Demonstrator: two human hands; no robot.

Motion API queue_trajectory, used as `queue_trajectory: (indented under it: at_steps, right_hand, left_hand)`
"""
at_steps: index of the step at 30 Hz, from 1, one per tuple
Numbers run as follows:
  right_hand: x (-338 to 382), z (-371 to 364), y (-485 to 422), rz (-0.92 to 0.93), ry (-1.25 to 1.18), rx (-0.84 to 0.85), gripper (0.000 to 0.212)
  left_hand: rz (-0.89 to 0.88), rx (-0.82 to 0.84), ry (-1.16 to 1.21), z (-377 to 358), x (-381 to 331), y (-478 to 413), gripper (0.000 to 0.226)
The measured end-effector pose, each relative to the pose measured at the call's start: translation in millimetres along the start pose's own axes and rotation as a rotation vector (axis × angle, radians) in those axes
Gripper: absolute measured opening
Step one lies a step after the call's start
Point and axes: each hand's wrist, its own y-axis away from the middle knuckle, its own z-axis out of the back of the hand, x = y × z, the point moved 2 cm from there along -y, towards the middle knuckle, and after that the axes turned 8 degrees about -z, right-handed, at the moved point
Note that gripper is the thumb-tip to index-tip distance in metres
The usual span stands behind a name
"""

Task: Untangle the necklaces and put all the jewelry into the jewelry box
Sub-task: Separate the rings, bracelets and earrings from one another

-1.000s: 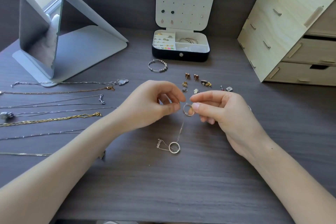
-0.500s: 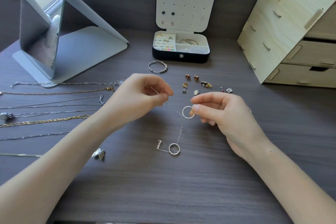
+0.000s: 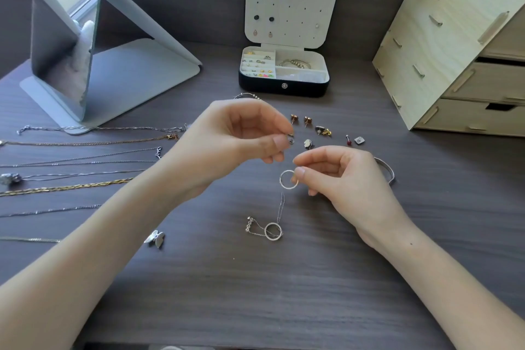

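My right hand pinches a silver ring pendant above the desk. My left hand pinches the fine chain's clasp end, raised up and to the left of the ring. A thin chain hangs from the ring down to a second ring pendant and a small beaded bar lying on the desk. The open jewelry box stands at the back centre, with rings and a bracelet in its compartments.
Several untangled necklaces lie in rows on the left. Loose earrings sit between my hands and the box. A silver bangle lies behind my right hand, and a silver charm lies by my left forearm. Mirror back left, wooden drawers back right.
My left hand drew apart from the right, moved up and left with the chain end, then came back toward the ring. The right hand kept holding the ring pendant.
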Motion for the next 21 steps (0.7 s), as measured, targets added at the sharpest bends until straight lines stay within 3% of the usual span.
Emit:
queue_trajectory:
  at_steps: [6, 14, 21]
  right_hand:
    - [3, 0, 2, -0.006, -0.038, 0.006, 0.023]
    - [3, 1, 2, -0.02, -0.035, 0.012, 0.018]
    - [3, 2, 2, -0.021, -0.031, 0.012, 0.017]
  left_hand:
    - [-0.065, 0.156, -0.149, -15, 4, -1, 0.015]
    - [-0.137, 0.131, -0.107, -16, 2, -1, 0.012]
    - [-0.204, 0.151, -0.47, -11, 10, -2, 0.005]
